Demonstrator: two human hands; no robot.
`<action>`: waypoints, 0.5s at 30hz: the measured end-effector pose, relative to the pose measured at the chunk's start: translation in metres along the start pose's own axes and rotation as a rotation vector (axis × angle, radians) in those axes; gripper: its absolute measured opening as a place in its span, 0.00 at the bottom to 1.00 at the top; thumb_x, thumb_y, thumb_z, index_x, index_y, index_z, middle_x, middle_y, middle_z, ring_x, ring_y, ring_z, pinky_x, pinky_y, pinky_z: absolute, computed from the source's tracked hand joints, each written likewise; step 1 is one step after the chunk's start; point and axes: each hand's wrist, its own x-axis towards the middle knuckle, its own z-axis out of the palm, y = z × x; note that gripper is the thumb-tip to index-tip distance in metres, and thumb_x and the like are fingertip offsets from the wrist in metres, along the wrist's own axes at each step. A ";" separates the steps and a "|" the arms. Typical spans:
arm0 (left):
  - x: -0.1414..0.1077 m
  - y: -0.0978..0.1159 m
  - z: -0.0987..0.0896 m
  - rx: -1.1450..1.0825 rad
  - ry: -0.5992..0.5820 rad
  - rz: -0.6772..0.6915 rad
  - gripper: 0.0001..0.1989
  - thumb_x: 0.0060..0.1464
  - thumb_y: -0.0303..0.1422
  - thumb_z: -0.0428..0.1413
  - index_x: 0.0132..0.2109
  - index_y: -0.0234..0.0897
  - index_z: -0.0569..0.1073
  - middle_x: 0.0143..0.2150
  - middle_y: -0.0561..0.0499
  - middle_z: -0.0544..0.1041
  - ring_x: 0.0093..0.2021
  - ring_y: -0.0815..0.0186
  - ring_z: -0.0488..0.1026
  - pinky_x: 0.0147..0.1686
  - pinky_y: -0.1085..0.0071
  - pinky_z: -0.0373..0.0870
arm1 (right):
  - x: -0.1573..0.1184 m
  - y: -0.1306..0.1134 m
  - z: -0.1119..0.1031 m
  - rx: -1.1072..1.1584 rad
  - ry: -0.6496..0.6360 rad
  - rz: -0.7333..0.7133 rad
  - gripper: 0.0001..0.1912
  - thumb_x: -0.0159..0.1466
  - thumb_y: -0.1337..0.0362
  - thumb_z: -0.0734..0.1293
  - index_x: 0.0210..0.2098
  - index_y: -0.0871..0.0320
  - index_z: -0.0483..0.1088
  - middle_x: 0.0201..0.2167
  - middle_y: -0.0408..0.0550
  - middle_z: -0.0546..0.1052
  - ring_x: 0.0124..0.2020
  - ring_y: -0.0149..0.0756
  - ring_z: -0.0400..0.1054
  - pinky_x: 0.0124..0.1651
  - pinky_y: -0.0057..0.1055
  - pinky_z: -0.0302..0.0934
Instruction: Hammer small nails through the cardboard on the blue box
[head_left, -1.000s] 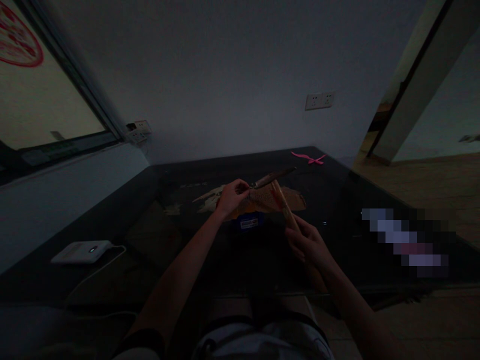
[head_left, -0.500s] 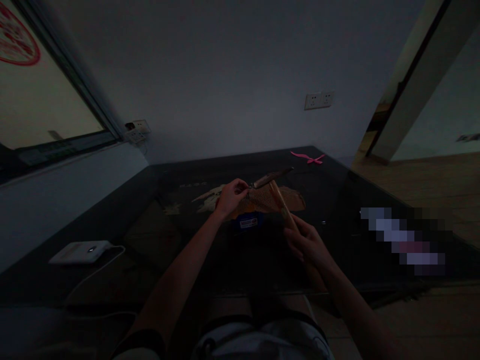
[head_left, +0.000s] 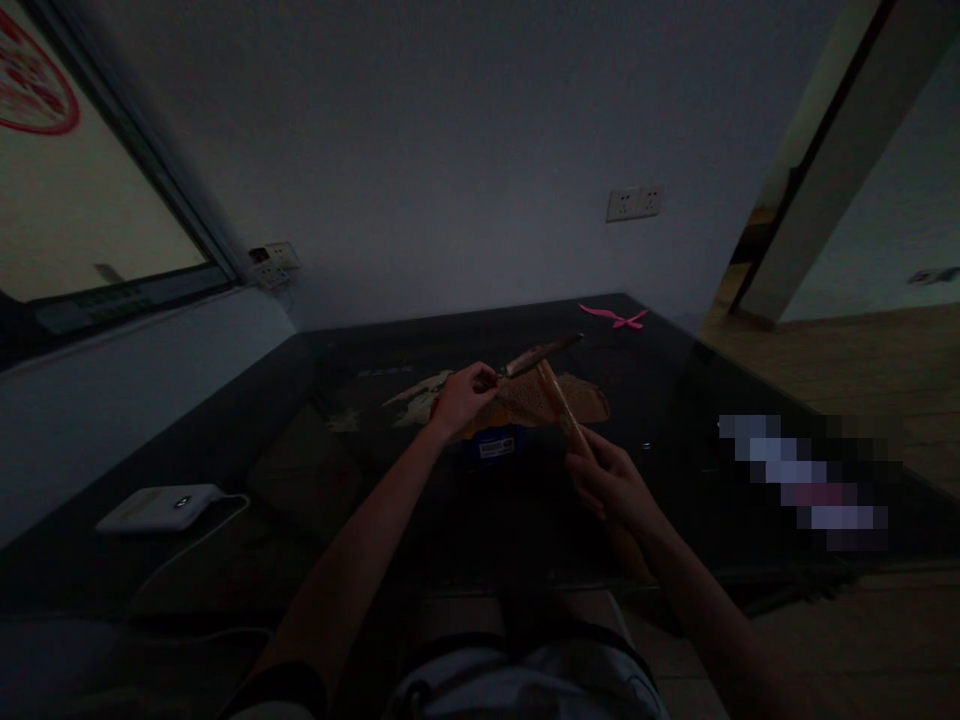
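Note:
My right hand (head_left: 609, 475) is wrapped round the wooden handle of a hammer (head_left: 562, 405). Its dark metal head (head_left: 540, 354) lies slantwise above a brown speckled piece (head_left: 589, 396) on the dark table. Close to the left end of the hammer head, my left hand (head_left: 470, 392) has its thumb and fingers pinched together; what they hold is too small and dark to make out. Below the fingers, a blue item with a white label (head_left: 496, 447) sits at the near edge of the brown piece.
On the dark glossy table (head_left: 285, 375) lie a white power bank (head_left: 159, 508) with a cable at the left, a pink ribbon (head_left: 622, 320) at the back and a blurred-out object (head_left: 802, 475) at the right. A wall with sockets (head_left: 634, 203) stands behind.

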 end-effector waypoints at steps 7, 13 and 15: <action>0.002 -0.006 0.002 -0.020 0.011 -0.035 0.07 0.43 0.24 0.57 0.34 0.34 0.69 0.31 0.51 0.74 0.33 0.68 0.73 0.36 0.71 0.69 | 0.006 -0.049 0.002 -0.257 -0.038 -0.021 0.31 0.58 0.61 0.64 0.59 0.61 0.58 0.14 0.31 0.58 0.10 0.22 0.52 0.11 0.19 0.47; 0.002 -0.001 0.004 -0.033 0.030 -0.134 0.09 0.42 0.24 0.59 0.34 0.35 0.69 0.28 0.53 0.74 0.31 0.68 0.73 0.33 0.72 0.69 | 0.011 -0.094 0.009 -0.440 -0.180 -0.054 0.23 0.56 0.67 0.64 0.52 0.60 0.66 0.12 0.32 0.61 0.09 0.23 0.53 0.10 0.19 0.47; 0.001 0.003 0.003 0.018 0.038 -0.146 0.09 0.42 0.24 0.60 0.33 0.35 0.69 0.28 0.53 0.75 0.30 0.68 0.73 0.32 0.72 0.68 | 0.013 -0.096 0.011 -0.498 -0.208 -0.053 0.19 0.55 0.70 0.64 0.47 0.60 0.70 0.12 0.33 0.62 0.09 0.22 0.53 0.10 0.19 0.47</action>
